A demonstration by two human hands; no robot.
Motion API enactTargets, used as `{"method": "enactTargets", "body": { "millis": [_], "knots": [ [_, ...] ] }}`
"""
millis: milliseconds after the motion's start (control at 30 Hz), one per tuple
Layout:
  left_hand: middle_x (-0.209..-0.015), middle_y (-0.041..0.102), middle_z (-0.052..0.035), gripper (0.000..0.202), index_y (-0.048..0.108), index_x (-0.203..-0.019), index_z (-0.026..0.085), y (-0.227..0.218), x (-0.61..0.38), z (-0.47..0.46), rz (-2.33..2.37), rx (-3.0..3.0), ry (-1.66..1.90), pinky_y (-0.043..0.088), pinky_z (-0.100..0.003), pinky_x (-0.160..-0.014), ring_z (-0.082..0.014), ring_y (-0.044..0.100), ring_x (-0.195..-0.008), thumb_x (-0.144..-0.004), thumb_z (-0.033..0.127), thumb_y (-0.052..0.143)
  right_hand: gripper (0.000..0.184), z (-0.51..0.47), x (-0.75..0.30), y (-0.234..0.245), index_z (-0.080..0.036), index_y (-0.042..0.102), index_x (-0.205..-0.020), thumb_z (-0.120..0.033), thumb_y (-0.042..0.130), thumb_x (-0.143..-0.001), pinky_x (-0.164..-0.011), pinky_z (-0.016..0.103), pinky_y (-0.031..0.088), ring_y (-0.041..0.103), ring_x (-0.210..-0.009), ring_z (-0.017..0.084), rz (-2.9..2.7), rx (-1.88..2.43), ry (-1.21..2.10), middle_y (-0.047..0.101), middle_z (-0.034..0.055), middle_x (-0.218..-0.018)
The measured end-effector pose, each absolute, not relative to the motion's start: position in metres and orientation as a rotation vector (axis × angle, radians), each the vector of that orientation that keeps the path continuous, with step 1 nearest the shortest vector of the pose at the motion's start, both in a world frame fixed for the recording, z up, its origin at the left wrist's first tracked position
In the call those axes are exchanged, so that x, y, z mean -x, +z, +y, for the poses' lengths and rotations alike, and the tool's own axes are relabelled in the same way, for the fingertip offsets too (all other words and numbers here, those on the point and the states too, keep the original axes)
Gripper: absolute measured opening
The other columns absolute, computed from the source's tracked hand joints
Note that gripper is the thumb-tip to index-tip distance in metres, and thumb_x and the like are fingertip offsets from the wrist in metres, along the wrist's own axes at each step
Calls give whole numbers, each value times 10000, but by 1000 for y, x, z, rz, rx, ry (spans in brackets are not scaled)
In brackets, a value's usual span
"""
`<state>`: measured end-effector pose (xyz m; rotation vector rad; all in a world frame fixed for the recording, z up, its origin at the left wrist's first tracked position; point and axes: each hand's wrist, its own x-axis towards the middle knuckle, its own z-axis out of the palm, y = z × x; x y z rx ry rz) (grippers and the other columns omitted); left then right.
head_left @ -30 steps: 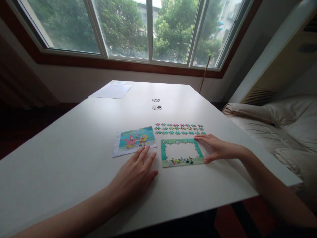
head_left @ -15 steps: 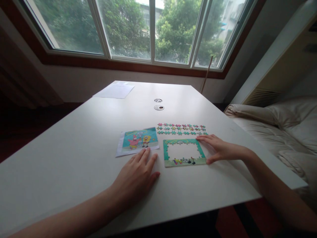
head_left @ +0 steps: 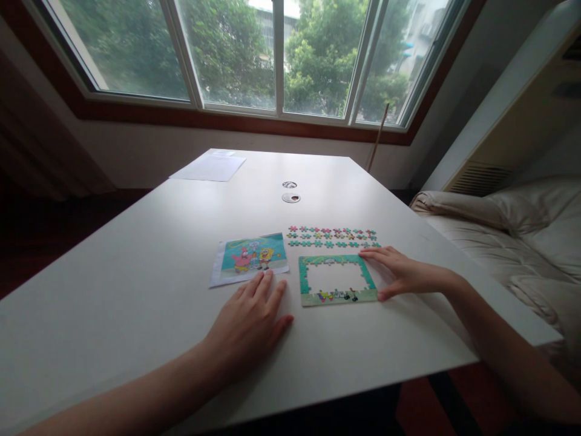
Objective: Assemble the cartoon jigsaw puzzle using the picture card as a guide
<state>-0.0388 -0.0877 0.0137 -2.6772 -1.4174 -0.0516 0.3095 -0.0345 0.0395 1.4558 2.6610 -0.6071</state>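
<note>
A green jigsaw frame (head_left: 336,261) with an empty middle lies on the white table (head_left: 136,290). My right hand (head_left: 402,272) rests flat at its right edge, fingers stretched out and touching it. To its left lies a cartoon reference picture (head_left: 249,257). My left hand (head_left: 247,324) lies flat on the table, fingertips at the picture's lower edge. Two rows of loose puzzle pieces (head_left: 331,237) sit just behind the frame.
A sheet of paper (head_left: 209,166) lies at the table's far left. Two round cable holes (head_left: 290,191) are in the table's middle. A cream cushion (head_left: 499,224) lies to the right, windows (head_left: 272,54) behind.
The picture has shifted slightly left under my left fingertips. The view moved a little; both hands stay in place.
</note>
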Motion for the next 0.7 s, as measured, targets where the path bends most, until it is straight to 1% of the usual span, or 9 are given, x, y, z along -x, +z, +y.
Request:
{"method": "enactTargets", "body": {
  "millis": [167,433,700],
  "knots": [
    [-1312,457,-226,489,489,-1257,107,12,40,-88,-1424,2691,-101,400,-485,-931,-355,425,-1208,-875,409,449,954,-34,-311,38,-158,310,-1399,-670,595,-647,-1066,469,241,261,-1289,340,2669,-1452,-597,317,127,-1427],
    [-1303,473,-203,450,503,-1237,137,11,41,-88,-1440,2690,-182,401,-495,-916,-357,431,-1197,-873,396,453,944,-34,-312,36,-203,303,-1405,-679,589,-641,-1057,485,245,263,-1291,350,2692,-1454,-610,327,112,-1426],
    [-1307,468,-199,451,498,-1250,140,10,41,-89,-1437,2663,-148,409,-500,-893,-360,449,-1168,-879,393,449,945,-35,-312,38,-213,304,-1405,-690,581,-637,-1054,497,244,269,-1289,356,2701,-1448,-615,331,115,-1423]
  ]
}}
